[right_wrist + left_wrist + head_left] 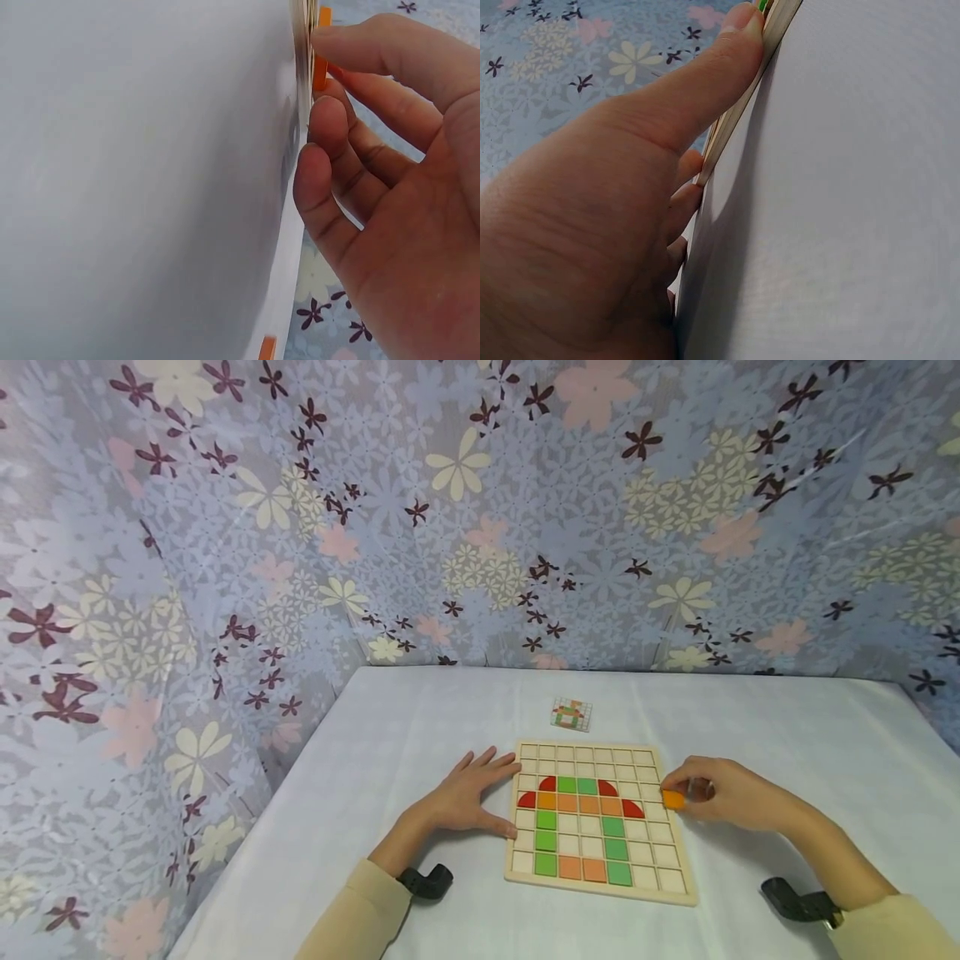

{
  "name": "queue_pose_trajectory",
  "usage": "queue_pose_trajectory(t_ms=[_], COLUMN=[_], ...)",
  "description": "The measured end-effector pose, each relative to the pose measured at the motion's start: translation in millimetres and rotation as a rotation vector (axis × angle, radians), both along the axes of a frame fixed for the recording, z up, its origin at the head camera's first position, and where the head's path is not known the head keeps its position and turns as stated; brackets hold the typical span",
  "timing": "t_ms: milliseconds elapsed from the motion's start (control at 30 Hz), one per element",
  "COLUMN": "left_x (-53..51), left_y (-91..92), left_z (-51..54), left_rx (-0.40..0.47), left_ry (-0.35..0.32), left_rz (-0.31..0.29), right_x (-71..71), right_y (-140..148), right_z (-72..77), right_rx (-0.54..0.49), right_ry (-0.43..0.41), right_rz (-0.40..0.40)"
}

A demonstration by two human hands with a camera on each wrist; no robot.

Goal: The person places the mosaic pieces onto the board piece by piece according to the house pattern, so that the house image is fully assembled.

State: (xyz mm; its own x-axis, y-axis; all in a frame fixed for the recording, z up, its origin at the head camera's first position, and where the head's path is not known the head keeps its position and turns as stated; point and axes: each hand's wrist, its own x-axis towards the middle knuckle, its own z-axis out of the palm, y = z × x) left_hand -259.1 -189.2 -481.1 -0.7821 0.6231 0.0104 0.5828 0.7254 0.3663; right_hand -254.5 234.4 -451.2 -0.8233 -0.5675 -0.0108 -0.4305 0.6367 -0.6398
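A wooden grid board (667, 853) lies on the table, with red, green and orange tiles in several of its squares making a pattern. My right hand (731, 793) pinches an orange square tile (673, 799) between thumb and fingers at the board's right edge. In the right wrist view the same tile (322, 49) appears edge-on beside the thumb. Spread along the board's left edge, my left hand (465, 795) touches it with thumb and fingertips. The left wrist view shows that thumb (705, 86) lying over the board's rim.
Behind the board lies a small pattern card (572, 714) with a coloured grid picture. A white cloth (360, 735) covers the table, and a flowered curtain (480, 527) hangs behind it. Another orange piece (267, 348) shows low in the right wrist view.
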Motion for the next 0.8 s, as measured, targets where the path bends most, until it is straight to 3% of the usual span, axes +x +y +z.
queue_pose_trajectory(t_ms=[500, 800], left_x=[0.8, 1.2], left_y=[0.5, 0.4], left_z=[-0.6, 1.6], left_rx=[-0.002, 0.004], left_ry=[0.009, 0.007], left_rz=[-0.007, -0.011], right_x=[-19.4, -27.9], right_y=[-32, -52], right_z=[6.3, 8.0], right_rx=[-0.008, 0.017], right_ry=[0.029, 0.034], right_rz=[0.038, 0.020])
